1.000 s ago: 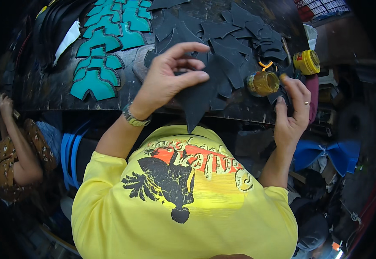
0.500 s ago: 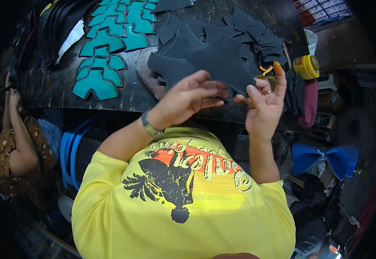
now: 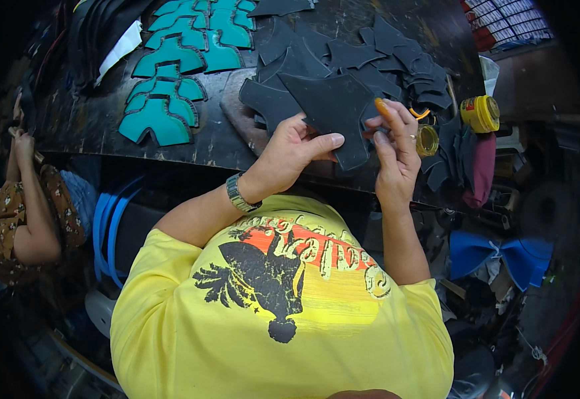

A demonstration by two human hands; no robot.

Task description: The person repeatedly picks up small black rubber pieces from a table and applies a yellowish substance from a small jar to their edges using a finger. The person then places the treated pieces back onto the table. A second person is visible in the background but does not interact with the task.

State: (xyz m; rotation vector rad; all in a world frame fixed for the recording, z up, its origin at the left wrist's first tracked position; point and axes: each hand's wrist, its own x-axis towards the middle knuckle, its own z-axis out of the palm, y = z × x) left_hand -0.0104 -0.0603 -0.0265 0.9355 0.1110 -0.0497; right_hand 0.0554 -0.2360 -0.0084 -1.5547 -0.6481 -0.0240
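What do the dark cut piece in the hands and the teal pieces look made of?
Dark cut piece: likely leather or synthetic sheet, matte charcoal; thin, flat, clean-cut edges. Teal pieces: similar sheet, smooth teal face with dark borders. Exact material unclear.

Matt black cut piece (image 3: 333,110), leathery and smooth, pinched between left hand (image 3: 290,149) and right hand (image 3: 393,149). Teal cut pieces (image 3: 170,86) with a soft, dull sheen on a dark, scuffed wooden bench (image 3: 217,143). Glossy yellow plastic-looking tub (image 3: 479,113). Metal-link watch (image 3: 237,193), shiny. Yellow cotton T-shirt (image 3: 190,332).
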